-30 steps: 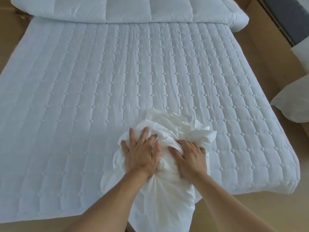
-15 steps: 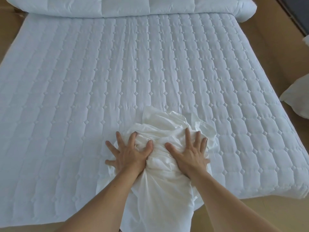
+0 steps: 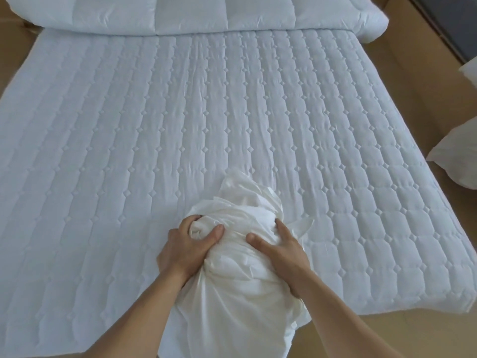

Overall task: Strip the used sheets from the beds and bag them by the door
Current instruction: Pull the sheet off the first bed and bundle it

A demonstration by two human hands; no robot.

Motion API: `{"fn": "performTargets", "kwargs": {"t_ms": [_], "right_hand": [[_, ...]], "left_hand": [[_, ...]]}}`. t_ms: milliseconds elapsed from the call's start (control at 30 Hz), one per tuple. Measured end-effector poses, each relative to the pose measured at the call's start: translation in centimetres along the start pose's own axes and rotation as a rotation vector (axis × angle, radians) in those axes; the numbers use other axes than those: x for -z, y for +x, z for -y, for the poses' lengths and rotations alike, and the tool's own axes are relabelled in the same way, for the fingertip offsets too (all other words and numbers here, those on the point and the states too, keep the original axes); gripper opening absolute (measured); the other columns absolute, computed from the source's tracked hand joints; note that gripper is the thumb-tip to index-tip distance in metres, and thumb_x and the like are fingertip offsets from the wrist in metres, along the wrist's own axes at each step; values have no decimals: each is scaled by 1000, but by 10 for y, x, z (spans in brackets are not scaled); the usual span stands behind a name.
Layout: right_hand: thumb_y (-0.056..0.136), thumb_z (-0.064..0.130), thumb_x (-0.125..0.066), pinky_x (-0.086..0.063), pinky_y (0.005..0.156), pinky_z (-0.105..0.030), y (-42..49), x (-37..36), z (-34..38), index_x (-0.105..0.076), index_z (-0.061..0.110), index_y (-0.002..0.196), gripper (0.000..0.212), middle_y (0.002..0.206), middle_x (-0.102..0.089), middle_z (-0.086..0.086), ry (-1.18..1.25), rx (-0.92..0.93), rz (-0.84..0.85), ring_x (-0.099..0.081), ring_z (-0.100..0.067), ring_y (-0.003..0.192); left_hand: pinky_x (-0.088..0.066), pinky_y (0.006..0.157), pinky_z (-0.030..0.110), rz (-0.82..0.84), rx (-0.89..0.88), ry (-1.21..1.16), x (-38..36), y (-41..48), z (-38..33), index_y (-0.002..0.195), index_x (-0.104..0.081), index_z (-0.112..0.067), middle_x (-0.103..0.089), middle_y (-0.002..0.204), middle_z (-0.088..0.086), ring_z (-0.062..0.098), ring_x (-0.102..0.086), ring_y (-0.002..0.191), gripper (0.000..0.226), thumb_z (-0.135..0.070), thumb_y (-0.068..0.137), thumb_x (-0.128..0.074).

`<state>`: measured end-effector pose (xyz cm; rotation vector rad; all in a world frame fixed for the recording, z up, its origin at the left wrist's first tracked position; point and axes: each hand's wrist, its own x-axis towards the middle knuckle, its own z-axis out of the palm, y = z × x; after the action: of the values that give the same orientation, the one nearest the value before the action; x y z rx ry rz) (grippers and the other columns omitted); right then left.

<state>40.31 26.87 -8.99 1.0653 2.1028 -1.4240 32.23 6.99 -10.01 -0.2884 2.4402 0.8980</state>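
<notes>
A bunched white sheet (image 3: 240, 275) lies at the near edge of the bed, its lower part hanging over the foot toward me. My left hand (image 3: 187, 245) grips the bundle's left side, fingers curled into the cloth and thumb pressed on top. My right hand (image 3: 280, 250) clasps the right side, thumb and fingers wrapped round the wad. The quilted white mattress pad (image 3: 180, 120) under it is bare.
A rolled white duvet (image 3: 196, 14) lies across the head of the bed. White pillows (image 3: 456, 161) sit on the tan floor (image 3: 402, 81) at the right. A dark panel (image 3: 462, 24) shows at the top right corner.
My hands were flat on the bundle with fingers spread; now both have curled round it and squeezed it into a tighter wad.
</notes>
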Motion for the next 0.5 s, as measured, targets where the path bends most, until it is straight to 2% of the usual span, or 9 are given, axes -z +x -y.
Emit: {"fn": "performTargets", "kwargs": {"t_ms": [67,133,200,267,367,433,500], "right_hand": [[36,93,-69,-43,106,-40,-7,-5,2,-36,50,143,120,141,-48,18,143,46,27,-51,-13,125],[34,91,-72,-46,97,-31,-14,-8,9,-42,54,136,113,129,-51,25,248,108,27,-54,-5,115],[30,90,-73,-43,82,-17,-18,-1,29,-42,63,123,102,113,-48,34,319,203,-25,-52,9,101],[26,91,-71,-38,73,-9,-16,15,59,-45,66,113,95,109,-49,36,360,325,-105,-52,19,94],[31,90,-71,-40,80,-8,-7,42,116,-46,60,127,104,123,-55,31,373,569,-231,-48,24,106],[36,88,-72,-39,84,-4,-2,53,148,-41,68,124,96,124,-53,36,357,702,-290,-48,20,112],[39,85,-74,-38,88,-5,3,52,157,-36,73,121,91,126,-53,33,325,761,-295,-48,16,116]], "left_hand": [[-44,77,32,-18,-50,-109,3,-7,-8,105,-53,-53,-64,99,-25,5,-63,94,63,-90,54,-55],[-44,74,27,-49,-117,-164,12,-12,-25,96,-55,-56,-63,88,-37,-4,-62,92,50,-83,54,-57],[-48,78,29,-94,-224,-179,29,-11,-54,93,-54,-61,-60,87,-44,-8,-61,90,43,-80,54,-57],[-51,84,31,-158,-357,-222,52,-6,-90,91,-54,-66,-58,91,-46,-11,-60,90,37,-75,56,-59],[-55,88,38,-295,-582,-383,93,4,-142,95,-58,-63,-63,98,-39,-7,-64,93,34,-62,62,-66],[-55,89,41,-402,-704,-455,113,9,-163,97,-59,-60,-65,103,-32,-2,-64,98,34,-54,65,-69],[-54,91,40,-453,-721,-448,116,15,-160,99,-56,-63,-65,108,-28,0,-63,101,36,-55,66,-67]]}}
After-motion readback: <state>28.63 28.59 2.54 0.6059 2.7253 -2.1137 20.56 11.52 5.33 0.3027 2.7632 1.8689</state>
